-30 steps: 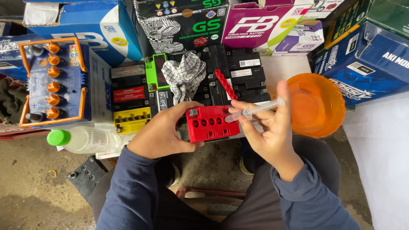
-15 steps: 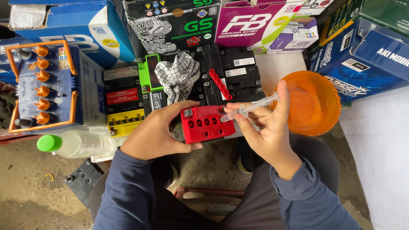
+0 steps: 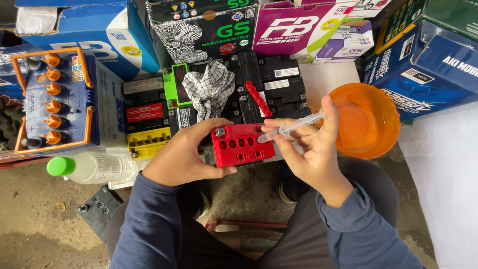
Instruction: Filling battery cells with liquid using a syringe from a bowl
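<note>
Two hands on the job and hardly anything's shifted in the head view over the last second. Left hand [image 3: 181, 157] is still wrapped around the small red battery [image 3: 241, 145], held above the lap in front of the row of batteries. Right hand [image 3: 311, 149] stays pinched on the clear syringe [image 3: 291, 127], thumb on the plunger, tip at the battery's right end by the open cell holes. Orange bowl [image 3: 386, 107] sits just right of it.
</note>
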